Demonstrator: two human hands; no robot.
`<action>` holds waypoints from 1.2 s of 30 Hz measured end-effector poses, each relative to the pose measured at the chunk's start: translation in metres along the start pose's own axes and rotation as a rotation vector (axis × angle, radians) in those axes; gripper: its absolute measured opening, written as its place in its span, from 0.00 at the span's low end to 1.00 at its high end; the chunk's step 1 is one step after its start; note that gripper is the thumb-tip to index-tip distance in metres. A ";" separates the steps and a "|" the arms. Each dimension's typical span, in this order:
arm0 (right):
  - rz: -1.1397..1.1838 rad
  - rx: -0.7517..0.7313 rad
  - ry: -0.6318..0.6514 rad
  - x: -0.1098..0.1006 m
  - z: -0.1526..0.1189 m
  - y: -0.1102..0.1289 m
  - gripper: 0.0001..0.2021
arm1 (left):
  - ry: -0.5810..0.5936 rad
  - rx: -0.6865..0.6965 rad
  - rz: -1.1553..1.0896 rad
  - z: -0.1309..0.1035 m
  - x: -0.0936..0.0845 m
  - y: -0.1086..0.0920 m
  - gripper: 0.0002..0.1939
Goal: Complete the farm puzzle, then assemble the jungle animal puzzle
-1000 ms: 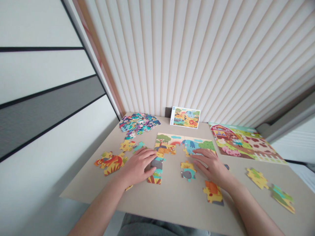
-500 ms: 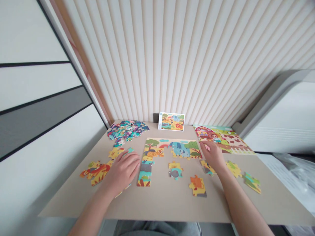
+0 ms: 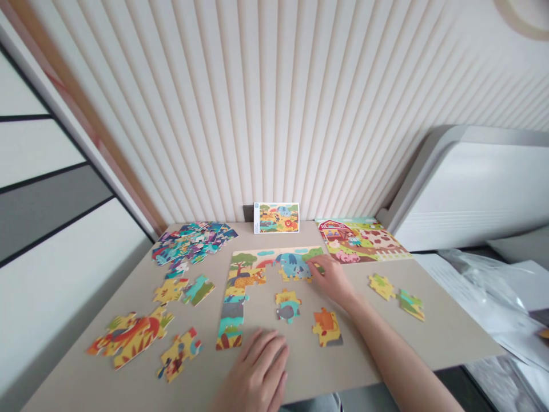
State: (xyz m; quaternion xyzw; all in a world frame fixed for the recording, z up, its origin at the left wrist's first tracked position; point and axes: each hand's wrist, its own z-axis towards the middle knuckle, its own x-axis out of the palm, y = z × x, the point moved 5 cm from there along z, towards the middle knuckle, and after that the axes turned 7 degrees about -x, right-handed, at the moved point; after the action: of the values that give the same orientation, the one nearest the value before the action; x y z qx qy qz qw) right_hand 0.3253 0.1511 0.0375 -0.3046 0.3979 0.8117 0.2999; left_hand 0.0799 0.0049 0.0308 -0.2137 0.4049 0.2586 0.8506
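A partly assembled animal puzzle (image 3: 232, 310) lies mid-table, with a top row of trees and elephants and a column down its left side. My right hand (image 3: 329, 277) is at the right end of the top row, fingers bent together on a puzzle piece with a green tree (image 3: 316, 252). Most of that piece is covered by the fingers. My left hand (image 3: 262, 369) rests palm down near the front edge, fingers stretched, holding nothing. Between the hands lie a joined hippo piece (image 3: 288, 306) and an orange lion-body piece (image 3: 328, 328).
A picture card (image 3: 277, 218) stands against the pleated wall. Purple-blue pieces (image 3: 195, 241) are heaped at back left; a farm puzzle (image 3: 364, 240) lies at back right. Loose pieces include a red-orange group (image 3: 131, 337), a monkey piece (image 3: 178, 355), and green-yellow ones (image 3: 381, 286) at right.
The view has swung right. My left hand has moved from the left pieces to the front middle, uncovering them. My right hand has moved onto the puzzle's right end; the piece beside its wrist no longer shows.
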 end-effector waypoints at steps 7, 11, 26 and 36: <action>0.005 -0.002 0.039 0.004 -0.002 0.003 0.13 | 0.062 -0.096 -0.060 -0.001 -0.004 0.000 0.17; 0.013 -0.006 0.036 0.003 -0.001 0.004 0.13 | 0.090 -0.119 -0.070 -0.001 -0.004 -0.002 0.17; 0.116 -0.267 0.315 0.008 -0.007 0.035 0.11 | 0.133 -0.164 -0.096 0.000 -0.006 -0.003 0.17; 0.073 -0.367 0.517 0.019 -0.016 0.067 0.24 | 0.181 -0.212 -0.104 -0.001 -0.005 -0.003 0.16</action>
State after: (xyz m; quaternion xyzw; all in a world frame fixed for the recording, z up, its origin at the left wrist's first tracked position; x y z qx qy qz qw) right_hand 0.2684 0.1089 0.0468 -0.5352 0.3184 0.7760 0.0995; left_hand 0.0789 0.0005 0.0345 -0.3454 0.4389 0.2349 0.7956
